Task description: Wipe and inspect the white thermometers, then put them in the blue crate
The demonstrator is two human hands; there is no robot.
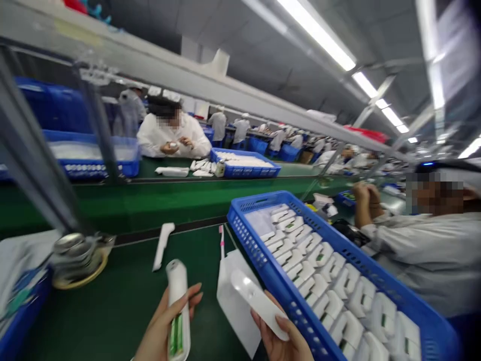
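My left hand (161, 321) is wrapped round a white handheld device (177, 281), held upright, with a green strip showing in its lower opening. In my right hand (280, 331) is a long, smooth white shell piece (255, 301), tilted, gripped at its lower end between thumb and fingers. The two pieces are apart. Beneath the shell piece lies a white sheet (235, 306) on the green work surface (124, 311). Farther back, a slim white part (163, 245) rests left of a pink and white stick, perhaps a brush (222, 241).
A blue crate (278, 286) full of white parts fills the right side. Metal cups (73, 250) stand at the left by a frame post (33, 135). Across the line, a person (175, 133) handles a small part; another person (428, 245) sits at the right.
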